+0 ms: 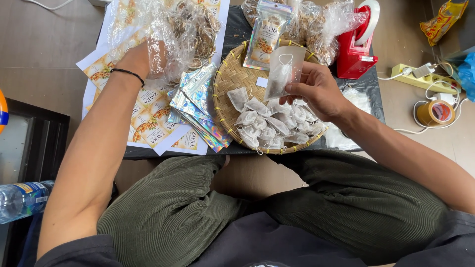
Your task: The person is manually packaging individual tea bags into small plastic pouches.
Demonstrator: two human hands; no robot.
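Head view: right hand [316, 91] pinches a small clear packet holding a white drawstring sachet [283, 71] over the round woven bamboo tray [228, 79] of sachets, left hand [141, 58], fingers closed, grips a crinkled clear plastic bag [190, 29] of rubber bands, apparently mid-packing, sealing likely next.

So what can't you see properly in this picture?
Head view only:
- Left hand: fingers hidden inside the crinkly clear plastic bag.
- Small clear sachet in the right hand: contents too faint to tell.
- Clear plastic water bottle: cut off by the left edge.
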